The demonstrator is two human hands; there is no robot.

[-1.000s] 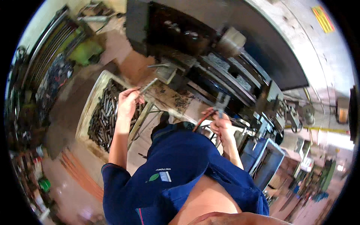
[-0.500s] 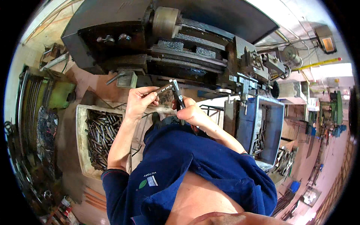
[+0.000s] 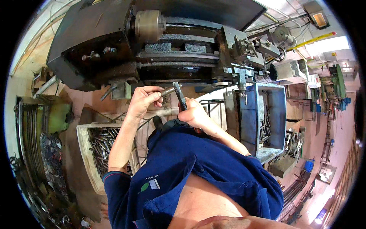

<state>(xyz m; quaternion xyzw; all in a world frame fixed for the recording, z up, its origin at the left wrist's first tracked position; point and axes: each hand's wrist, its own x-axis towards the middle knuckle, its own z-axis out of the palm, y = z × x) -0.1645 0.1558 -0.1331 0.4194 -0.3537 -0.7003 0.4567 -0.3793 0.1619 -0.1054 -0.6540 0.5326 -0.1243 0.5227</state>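
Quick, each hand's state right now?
Left hand: closed, holding a grey cylindrical metal piece.
Right hand: closed, holding grey metal pliers.

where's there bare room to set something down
The dark floor strip looks bare between the pale crate and the green equipment at left. Crowded: the pale crate, heaped with metal pieces, and mid-view, where the left hand holds a metal tube and the right hand holds pliers at its end.

Dull metal tube, worn metal pliers, matt cloth shirt, scuffed plastic bin
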